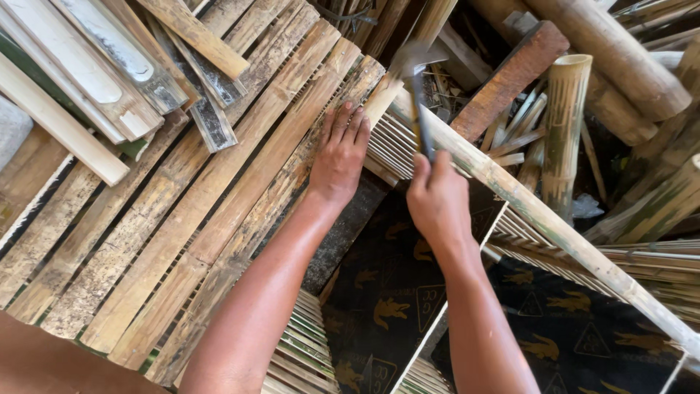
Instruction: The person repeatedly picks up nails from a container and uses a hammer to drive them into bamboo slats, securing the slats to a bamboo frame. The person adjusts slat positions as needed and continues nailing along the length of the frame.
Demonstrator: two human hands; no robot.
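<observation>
**Q:** Two hands are at work; how do they lie, read from left to right?

**A:** Flattened bamboo slats [168, 211] fill the left of the view, their long axes running from lower left to upper right. The left hand [340, 157] lies flat on them, fingers spread and pressed down, gripping nothing. Its fingertips [348, 111] rest just beside the end of a bamboo pole [539, 215].

**Q:** And the right hand?

**A:** The right hand [437, 201] is closed around the dark handle of a hammer [415, 69]. The handle runs nearly straight up the view, and the head, blurred and perhaps in motion, sits above the pole's upper end.

**Q:** Which way does the pole lie from the grip?

**A:** It crosses just above the right fist, with its long axis slanting from upper left to lower right over a row of thin bamboo splints [397, 146]. The right hand is nearer the pole's shaft and the left hand nearer its tip.
</observation>
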